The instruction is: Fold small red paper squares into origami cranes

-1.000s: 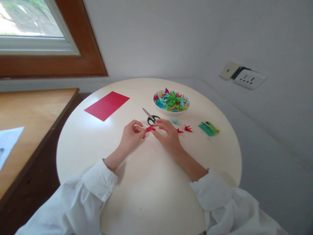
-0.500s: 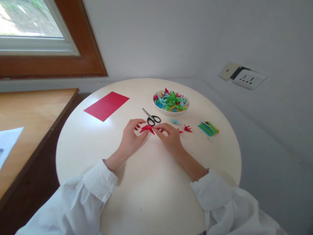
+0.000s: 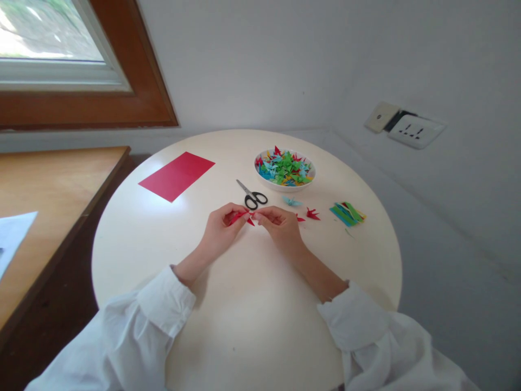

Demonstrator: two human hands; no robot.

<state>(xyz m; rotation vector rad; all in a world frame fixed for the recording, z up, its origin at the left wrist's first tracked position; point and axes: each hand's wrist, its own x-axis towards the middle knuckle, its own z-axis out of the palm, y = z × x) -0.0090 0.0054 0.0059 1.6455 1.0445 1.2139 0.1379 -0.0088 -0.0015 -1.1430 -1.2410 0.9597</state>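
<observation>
status, judging from the layout only: the small red folded paper (image 3: 243, 217) is mid-fold. it reads as pointed flaps, not a closed shape, so i'd call it partly done. the white bowl (image 3: 285, 188) in the upper centre of the frame is heaped with small folded pieces in green, blue, red and yellow. three loose ones lie right of the hands: a light blue piece (image 3: 292, 201) and two red pieces (image 3: 312, 214). those look finished. stock left over: a flat red sheet (image 3: 177, 175) at upper left of the tabletop (image 3: 244, 309) and a stack of coloured strips (image 3: 347, 213) at centre right. black-handled scissors (image 3: 252, 195) lie just above the hands, untouched.

pose: both forearms come in from the bottom corners in white sleeves and converge at frame centre. left hand (image 3: 220, 229) has its fingers curled, pinching the left end of the red folded paper. right hand (image 3: 281, 225) pinches the right end with thumb and forefinger, other fingers tucked. both hands are narrow, closed on the paper, low over the tabletop. can't tell if the paper touches the surface.
</observation>
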